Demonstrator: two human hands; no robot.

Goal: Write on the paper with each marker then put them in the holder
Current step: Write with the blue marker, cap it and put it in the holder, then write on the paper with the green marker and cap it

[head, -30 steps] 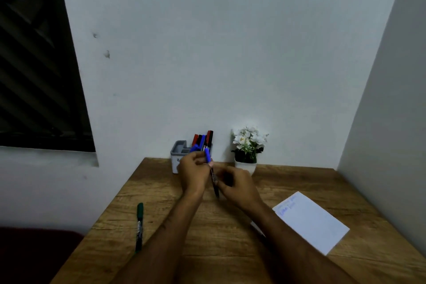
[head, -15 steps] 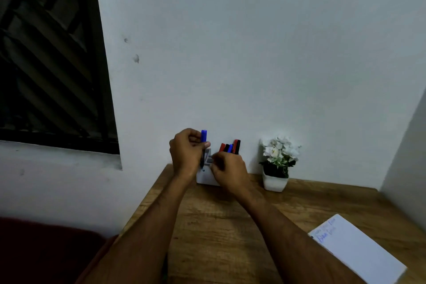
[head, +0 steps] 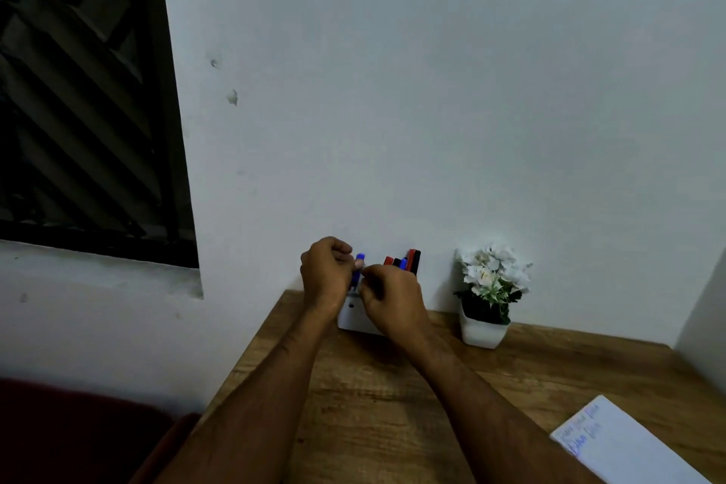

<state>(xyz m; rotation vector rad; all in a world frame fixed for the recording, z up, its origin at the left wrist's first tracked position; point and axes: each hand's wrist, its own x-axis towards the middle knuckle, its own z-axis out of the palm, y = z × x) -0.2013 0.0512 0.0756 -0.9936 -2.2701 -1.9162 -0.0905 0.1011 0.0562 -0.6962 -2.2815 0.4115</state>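
Wooden desk (head: 393,405): left hand (head: 326,279) gripping blue marker (head: 359,267), lowering it upright into holder (head: 353,316); right hand (head: 393,299) beside, fingers curled, grasp unclear.

Blue marker (head: 360,258), white holder (head: 353,316), red, black markers (head: 408,261), wood-grain table (head: 373,405), white flowers (head: 489,271)

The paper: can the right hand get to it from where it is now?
Probably yes. The right hand is at the holder, and bare table lies between it and the paper; the plant stands further back.
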